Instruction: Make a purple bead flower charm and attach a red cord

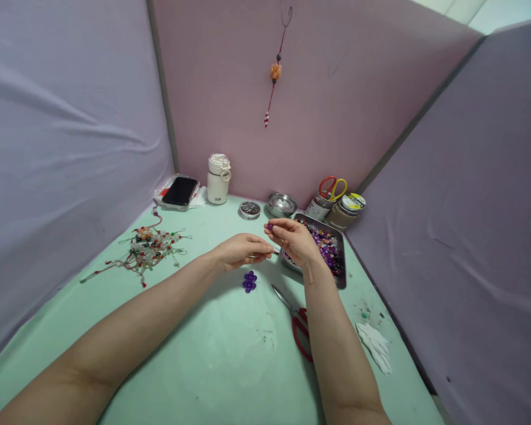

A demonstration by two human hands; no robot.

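My right hand [294, 239] pinches a dark purple bead [269, 226] between thumb and fingertips, above the near-left edge of the bead tray [343, 260]. Just left of it, my left hand [244, 249] is closed in a pinch; a thin, short tip pokes out from its fingers, too small to name. The two hands are close but apart. Below them on the table lies a purple bead cluster [249, 282], shaped like two small flowers. Red-handled scissors [301, 330] rest beside my right forearm, which hides part of the handles.
On the left lies a pile of beaded strings [153, 251]. Along the back stand a phone [181, 192], white bottle [218, 180], round tin [249, 210], metal bowl [281, 205], can with scissors [319, 206] and jar [343, 213]. A white glove [375, 347] lies right; a beaded hanging [275, 72] decorates the wall.
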